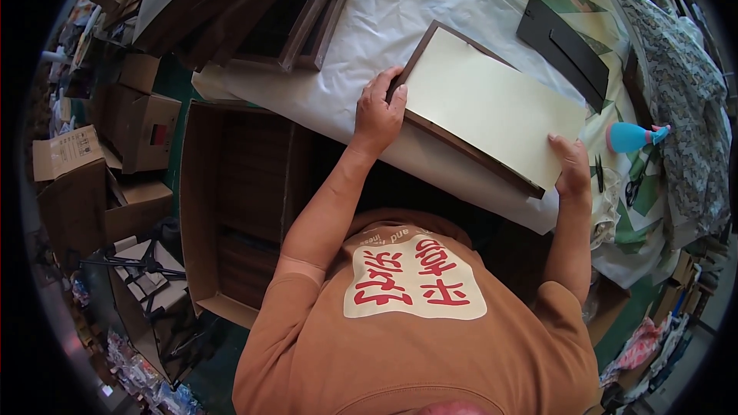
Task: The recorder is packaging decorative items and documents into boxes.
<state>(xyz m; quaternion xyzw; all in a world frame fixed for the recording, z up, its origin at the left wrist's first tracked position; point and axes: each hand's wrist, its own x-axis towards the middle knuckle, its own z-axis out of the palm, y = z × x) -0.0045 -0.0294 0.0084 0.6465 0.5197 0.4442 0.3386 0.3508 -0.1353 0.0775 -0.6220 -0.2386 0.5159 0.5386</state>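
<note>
A dark brown picture frame point(478, 152) lies tilted over the near edge of the covered table, its long side sloping down to the right. On it rests a plain cream board point(492, 92), which reaches over the frame's right end. My left hand point(380, 111) is closed round the frame's left side, its thumb by the board's edge. At the right end, my right hand point(572, 165) grips the cream board with the thumb on top. The fingers of that hand are hidden underneath.
A black backing board with a stand leg point(565, 52) lies beyond the frame. Right of it are a blue spray bottle point(629, 138) and black scissors point(635, 186). Dark frames point(314, 27) stand at the far left. A cardboard box point(201, 207) sits below the table's left edge.
</note>
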